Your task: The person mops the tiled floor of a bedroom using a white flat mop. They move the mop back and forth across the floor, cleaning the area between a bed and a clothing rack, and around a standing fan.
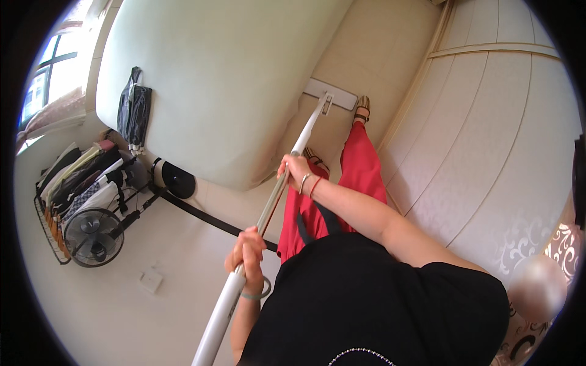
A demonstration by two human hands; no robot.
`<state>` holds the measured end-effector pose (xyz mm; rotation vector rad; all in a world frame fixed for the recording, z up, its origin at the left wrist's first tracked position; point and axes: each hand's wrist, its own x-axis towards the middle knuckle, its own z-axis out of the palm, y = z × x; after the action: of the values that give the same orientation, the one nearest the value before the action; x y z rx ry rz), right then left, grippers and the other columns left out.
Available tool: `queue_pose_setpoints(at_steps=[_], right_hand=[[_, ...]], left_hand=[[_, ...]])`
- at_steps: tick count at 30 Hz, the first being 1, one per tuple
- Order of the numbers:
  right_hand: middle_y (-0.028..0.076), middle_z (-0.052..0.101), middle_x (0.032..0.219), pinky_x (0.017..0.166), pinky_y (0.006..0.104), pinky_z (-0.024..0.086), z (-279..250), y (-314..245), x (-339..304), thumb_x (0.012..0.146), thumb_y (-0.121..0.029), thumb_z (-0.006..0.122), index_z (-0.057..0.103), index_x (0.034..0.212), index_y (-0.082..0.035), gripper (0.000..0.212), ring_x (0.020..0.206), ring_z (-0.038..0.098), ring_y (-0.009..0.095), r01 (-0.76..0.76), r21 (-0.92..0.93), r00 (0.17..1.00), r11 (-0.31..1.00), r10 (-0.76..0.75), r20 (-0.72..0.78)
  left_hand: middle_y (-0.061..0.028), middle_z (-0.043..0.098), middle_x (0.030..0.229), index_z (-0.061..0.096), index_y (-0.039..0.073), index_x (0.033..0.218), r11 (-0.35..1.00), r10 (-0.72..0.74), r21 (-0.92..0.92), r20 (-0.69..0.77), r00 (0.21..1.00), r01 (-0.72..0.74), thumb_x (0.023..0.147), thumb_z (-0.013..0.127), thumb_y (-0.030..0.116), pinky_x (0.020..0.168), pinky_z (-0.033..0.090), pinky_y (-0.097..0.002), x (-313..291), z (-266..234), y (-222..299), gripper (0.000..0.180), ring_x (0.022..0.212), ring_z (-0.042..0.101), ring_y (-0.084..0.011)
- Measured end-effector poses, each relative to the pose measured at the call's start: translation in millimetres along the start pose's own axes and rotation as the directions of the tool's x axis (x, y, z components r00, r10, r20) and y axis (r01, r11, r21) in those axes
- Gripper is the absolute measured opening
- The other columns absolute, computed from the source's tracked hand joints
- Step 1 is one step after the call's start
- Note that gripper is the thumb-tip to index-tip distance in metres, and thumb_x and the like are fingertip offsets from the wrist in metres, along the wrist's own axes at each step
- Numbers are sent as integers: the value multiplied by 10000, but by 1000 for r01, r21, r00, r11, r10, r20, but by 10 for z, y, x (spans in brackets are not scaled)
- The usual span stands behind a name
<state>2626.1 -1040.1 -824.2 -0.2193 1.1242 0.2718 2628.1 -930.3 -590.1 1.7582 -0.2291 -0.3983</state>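
A long-handled flat mop (264, 210) slants across the middle of the view. My right hand (295, 172) is wrapped round its pole, further down toward the floor. Higher up, just beside the thick white upper section, my left hand (245, 259) also grips the pole. The white rectangular mop head (343, 97) lies on the tiled floor (366, 58), close to my sandalled foot (362, 108) and next to the bed's edge. The underside of the mop head is hidden.
A bed (226, 79) with a pale cover fills the upper left; a black folded item (134, 113) lies on it. A white panelled wardrobe (470, 122) stands on the right. At left are a fan (94, 236) and a rack of hanging clothes (79, 177).
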Motion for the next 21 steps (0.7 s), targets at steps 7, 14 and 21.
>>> queue_pose_setpoints(at_steps=[7, 14, 21], right_hand=[[133, 484, 514, 447, 365, 462, -89, 302, -90, 737, -89, 447, 460, 593, -1, 169, 449, 512, 243, -36, -84, 999, 996, 37, 3], [119, 496, 500, 440, 345, 452, -417, -1191, 768, 744, -128, 465, 470, 563, -40, 201, 441, 514, 229, 162, -138, 984, 977, -150, 96], [124, 513, 551, 434, 359, 466, -497, -2663, 1380, 741, -108, 442, 466, 605, -34, 157, 523, 554, 241, 268, -137, 954, 954, -242, 180]], left_hand=[[-46, 417, 504, 390, 33, 551, 992, 116, -48, -29, 993, -117, 717, 366, -25, 744, 432, -402, -402, -240, -332, 177, 514, 466, -169], [-85, 430, 592, 382, 11, 576, 993, 63, -107, 63, 996, -56, 845, 346, 53, 847, 374, -397, 512, 736, -776, 275, 568, 392, -148], [-49, 431, 618, 357, 10, 595, 966, 203, -174, 52, 978, -192, 854, 368, 29, 881, 373, -366, 1419, 1697, -987, 259, 583, 386, -115]])
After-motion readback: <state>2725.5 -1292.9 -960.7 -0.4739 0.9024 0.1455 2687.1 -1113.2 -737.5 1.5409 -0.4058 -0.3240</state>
